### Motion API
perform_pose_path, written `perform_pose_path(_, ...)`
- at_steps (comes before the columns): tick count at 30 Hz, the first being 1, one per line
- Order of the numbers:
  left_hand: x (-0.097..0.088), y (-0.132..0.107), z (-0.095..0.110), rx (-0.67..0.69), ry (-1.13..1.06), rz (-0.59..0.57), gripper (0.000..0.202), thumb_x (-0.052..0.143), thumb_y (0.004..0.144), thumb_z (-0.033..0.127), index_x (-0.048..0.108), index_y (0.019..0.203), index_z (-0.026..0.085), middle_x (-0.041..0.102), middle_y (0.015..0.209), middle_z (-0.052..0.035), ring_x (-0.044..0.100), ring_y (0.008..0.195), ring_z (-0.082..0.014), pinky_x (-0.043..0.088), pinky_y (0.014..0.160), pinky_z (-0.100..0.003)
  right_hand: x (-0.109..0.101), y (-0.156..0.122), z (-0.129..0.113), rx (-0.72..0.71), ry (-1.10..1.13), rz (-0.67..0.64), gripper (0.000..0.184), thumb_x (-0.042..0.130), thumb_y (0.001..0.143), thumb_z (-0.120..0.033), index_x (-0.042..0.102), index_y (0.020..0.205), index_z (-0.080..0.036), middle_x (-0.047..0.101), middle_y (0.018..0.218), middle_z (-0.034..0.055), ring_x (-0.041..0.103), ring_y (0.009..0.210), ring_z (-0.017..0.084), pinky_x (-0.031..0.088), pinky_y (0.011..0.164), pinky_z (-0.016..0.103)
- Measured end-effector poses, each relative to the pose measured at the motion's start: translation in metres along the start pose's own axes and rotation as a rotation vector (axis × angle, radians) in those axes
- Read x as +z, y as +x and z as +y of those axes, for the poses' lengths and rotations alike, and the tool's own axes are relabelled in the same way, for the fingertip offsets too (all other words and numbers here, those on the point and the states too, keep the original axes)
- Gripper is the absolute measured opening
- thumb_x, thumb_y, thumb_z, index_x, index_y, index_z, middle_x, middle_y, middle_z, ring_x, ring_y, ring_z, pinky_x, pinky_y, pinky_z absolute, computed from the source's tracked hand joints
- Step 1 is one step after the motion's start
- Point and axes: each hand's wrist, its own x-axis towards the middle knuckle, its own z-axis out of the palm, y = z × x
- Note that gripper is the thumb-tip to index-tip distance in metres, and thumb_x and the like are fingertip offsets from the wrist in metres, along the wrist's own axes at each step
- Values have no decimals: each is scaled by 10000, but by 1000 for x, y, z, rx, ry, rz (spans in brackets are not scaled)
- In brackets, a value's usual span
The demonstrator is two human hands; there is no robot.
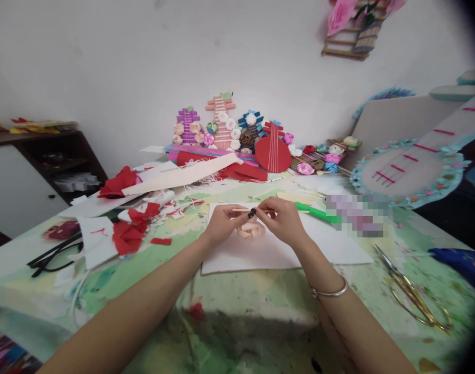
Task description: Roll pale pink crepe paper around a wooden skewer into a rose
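My left hand (225,222) and my right hand (281,220) meet over a white sheet (260,254) at the table's middle. Both pinch a thin wooden stick (241,210) that lies level between the fingertips. Under the fingers sits a small rolled pale pink paper flower (250,231), touched by both hands. A silver bangle (330,292) circles my right wrist. A green pen-like tool (315,212) lies just right of my right hand.
Red paper scraps (130,228) and black glasses (52,257) lie at the left. Gold scissors (410,293) and a blue glue gun (461,262) rest at the right. Paper guitars with flowers (237,135) line the back wall; a big round craft (408,174) stands at the right.
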Motion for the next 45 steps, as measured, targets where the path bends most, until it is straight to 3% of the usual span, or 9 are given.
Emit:
perform_pose_path(14,4,-2,2,-28,3,42,273,695,704,352,752,837,120,725,754,-66,623,679,-165,465,635,-251,1,1,-1,34,18,11,170,586,784,-290,558,656,-183,602,620,-8,501,555,104,352,550,229)
perform_pose_path(23,4,-4,5,-66,-89,26,247,719,670,331,749,799,123,690,660,-34,569,581,-122,437,544,-220,0,1,-2,17,39,46,155,617,768,-292,533,688,-189,595,644,-19,490,568,106,361,644,269)
perform_pose_path(28,3,-5,6,-53,-76,12,228,730,654,334,728,664,107,651,576,-20,548,540,-113,429,536,-219,-2,2,-4,26,48,51,175,618,764,-310,528,675,-190,594,642,-11,489,563,111,365,652,276)
perform_pose_path(36,2,-3,6,-16,48,55,302,671,713,397,749,739,106,690,638,-44,584,599,-142,435,585,-230,-2,2,-1,25,109,32,168,641,744,-309,546,687,-183,594,665,-7,512,608,118,382,639,264)
perform_pose_path(42,1,-3,6,15,152,57,310,679,697,406,755,812,128,706,690,-55,605,644,-163,453,601,-244,-2,3,6,-36,131,-19,33,579,740,-167,553,732,-187,597,700,2,540,669,140,394,668,278)
perform_pose_path(45,-1,-3,7,68,232,62,303,670,707,406,758,829,143,708,709,-63,609,671,-172,460,631,-258,-2,3,9,-53,110,-49,131,525,735,-91,581,799,-191,612,744,11,554,693,145,388,687,287)
